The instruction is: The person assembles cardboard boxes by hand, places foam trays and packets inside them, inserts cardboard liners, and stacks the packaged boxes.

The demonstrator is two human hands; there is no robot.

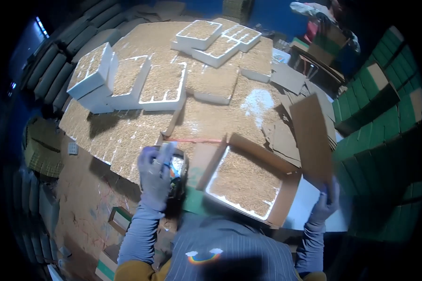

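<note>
Cluttered table (212,119) beyond open carton (286,197); right hand (327,200) pinches cardboard panel (312,138) beside it, can't tell what left hand (155,180) holds; weak pinch could drop panel.

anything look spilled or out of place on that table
A ragged white patch stands out against the tan, grainy layer around it; I can't tell if it's spilled material or exposed surface. Nearby, flat cardboard pieces lie in an untidy, overlapping heap.

open carton (286,197) on pale surface (301,213)
</note>
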